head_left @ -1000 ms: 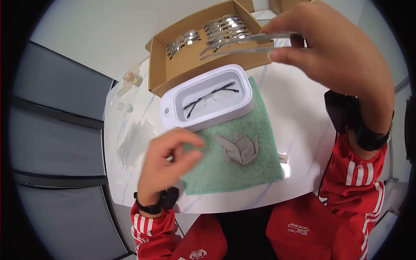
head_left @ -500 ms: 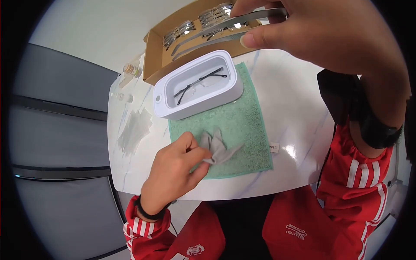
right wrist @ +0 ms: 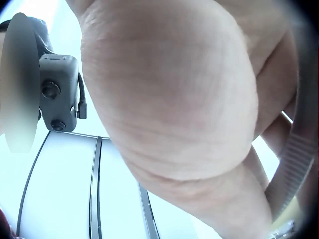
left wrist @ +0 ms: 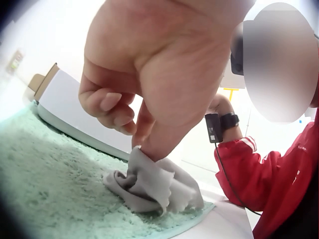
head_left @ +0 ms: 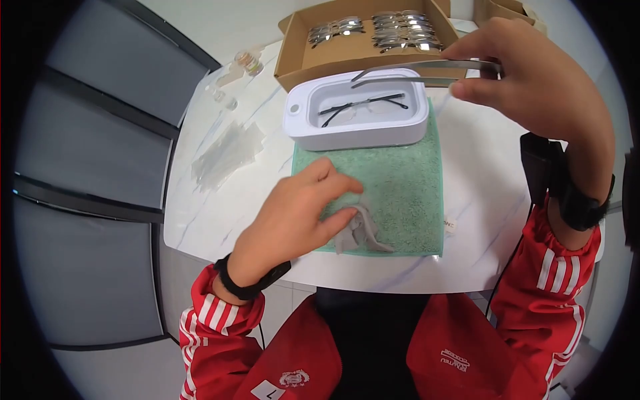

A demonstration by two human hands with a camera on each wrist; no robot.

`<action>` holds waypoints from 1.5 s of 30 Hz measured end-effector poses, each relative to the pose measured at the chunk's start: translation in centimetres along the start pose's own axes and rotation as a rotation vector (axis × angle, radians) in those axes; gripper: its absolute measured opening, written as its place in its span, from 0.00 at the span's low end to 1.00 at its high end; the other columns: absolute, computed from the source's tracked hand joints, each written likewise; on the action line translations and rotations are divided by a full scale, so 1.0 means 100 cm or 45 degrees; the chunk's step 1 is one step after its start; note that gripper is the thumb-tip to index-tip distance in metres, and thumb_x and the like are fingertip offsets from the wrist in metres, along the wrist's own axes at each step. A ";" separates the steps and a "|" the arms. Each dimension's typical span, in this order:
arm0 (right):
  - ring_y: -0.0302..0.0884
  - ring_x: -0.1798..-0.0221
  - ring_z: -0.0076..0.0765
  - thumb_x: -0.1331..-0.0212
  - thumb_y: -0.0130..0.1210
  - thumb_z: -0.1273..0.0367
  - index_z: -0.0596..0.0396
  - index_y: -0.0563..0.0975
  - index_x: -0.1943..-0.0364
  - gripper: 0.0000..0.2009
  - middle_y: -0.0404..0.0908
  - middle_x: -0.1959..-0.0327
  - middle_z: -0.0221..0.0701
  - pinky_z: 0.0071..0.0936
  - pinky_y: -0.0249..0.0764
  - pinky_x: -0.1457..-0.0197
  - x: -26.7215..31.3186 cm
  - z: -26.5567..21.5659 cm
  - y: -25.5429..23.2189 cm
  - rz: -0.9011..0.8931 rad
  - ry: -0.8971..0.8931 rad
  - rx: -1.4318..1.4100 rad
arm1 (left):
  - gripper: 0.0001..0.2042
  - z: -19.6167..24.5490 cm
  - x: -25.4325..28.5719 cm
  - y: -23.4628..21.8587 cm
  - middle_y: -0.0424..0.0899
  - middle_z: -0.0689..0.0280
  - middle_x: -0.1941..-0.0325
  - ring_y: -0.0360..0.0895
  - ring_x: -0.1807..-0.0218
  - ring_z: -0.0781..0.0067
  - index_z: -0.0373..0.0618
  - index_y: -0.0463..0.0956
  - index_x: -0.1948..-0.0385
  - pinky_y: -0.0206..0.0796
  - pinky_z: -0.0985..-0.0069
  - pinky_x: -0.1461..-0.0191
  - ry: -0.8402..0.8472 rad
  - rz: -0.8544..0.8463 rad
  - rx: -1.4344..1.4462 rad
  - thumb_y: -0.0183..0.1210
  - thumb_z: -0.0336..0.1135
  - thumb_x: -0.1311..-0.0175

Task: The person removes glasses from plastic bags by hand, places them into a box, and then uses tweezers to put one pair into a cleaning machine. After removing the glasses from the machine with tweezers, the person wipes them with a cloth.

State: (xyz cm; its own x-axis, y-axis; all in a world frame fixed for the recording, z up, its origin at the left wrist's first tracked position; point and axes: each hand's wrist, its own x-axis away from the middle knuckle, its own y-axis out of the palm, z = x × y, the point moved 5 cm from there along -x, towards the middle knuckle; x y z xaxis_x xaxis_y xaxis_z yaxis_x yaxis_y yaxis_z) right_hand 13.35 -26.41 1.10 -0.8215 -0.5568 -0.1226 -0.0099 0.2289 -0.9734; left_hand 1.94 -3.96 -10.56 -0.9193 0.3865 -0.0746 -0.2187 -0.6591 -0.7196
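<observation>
- Here's the white basin (head_left: 360, 139), sitting on the far part of the green towel (head_left: 413, 180), its round button at the left end.
- Inside the basin lies one pair of glasses (head_left: 360, 104), its dark legs crossing each other.
- Up above the basin's far side, the right hand (head_left: 533, 83) grips the metal tongs (head_left: 427, 65) between thumb and fingers, and the two prongs stand slightly apart, with the tips pointing left over the basin.
- Down on the near side of the basin, the left hand (head_left: 293, 213) has its thumb and index finger narrow on the grey cloth (head_left: 360, 233), pinching its raised upper edge; in the left wrist view the other fingers curl behind.
- That cloth is crumpled and rests on the towel, near its front edge, well apart from the basin.
- Just behind the basin stands the open cardboard box (head_left: 293, 57), with a smaller group of glasses (head_left: 337, 28) in its left part and a larger group (head_left: 403, 30) to the right.
- Left of the basin, two small bottles (head_left: 250, 63) (head_left: 230, 102) are on the marble-patterned table (head_left: 200, 227), and clear packets (head_left: 230, 157) spread nearer the front.
- Right of the basin and nearer the person, a small white tag (head_left: 450, 225) sits by the towel's edge.
</observation>
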 end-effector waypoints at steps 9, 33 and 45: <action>0.68 0.76 0.25 0.46 0.67 0.71 0.58 0.82 0.49 0.18 0.74 0.79 0.29 0.28 0.66 0.70 0.012 0.001 0.002 0.072 -0.096 0.066 | 0.06 -0.010 0.018 -0.049 0.74 0.71 0.69 0.63 0.75 0.84 0.40 0.82 0.61 0.51 0.84 0.71 0.162 0.455 0.138 0.62 0.24 0.39; 0.72 0.78 0.25 0.54 0.68 0.79 0.59 0.86 0.53 0.18 0.81 0.75 0.34 0.26 0.69 0.73 0.026 -0.015 -0.002 -0.014 -0.017 -0.149 | 0.09 -0.053 0.038 -0.048 0.62 0.70 0.73 0.57 0.74 0.79 0.46 0.63 0.69 0.52 0.80 0.74 -0.025 0.956 1.986 0.47 0.39 0.28; 0.72 0.78 0.26 0.53 0.67 0.80 0.59 0.86 0.53 0.18 0.80 0.76 0.35 0.26 0.68 0.74 0.026 -0.013 0.000 -0.049 0.005 -0.158 | 0.10 -0.057 0.042 -0.051 0.66 0.70 0.74 0.58 0.76 0.78 0.43 0.68 0.68 0.51 0.80 0.74 -0.022 0.991 2.006 0.45 0.39 0.31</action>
State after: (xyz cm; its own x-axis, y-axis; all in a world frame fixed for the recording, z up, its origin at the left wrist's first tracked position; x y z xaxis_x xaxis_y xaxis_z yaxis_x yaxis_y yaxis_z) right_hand 10.51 -26.84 1.05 -0.8215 -0.5638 -0.0849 -0.1115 0.3050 -0.9458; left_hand 1.04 4.69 -11.17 -0.9554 -0.2935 -0.0312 0.1637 -0.6148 0.7715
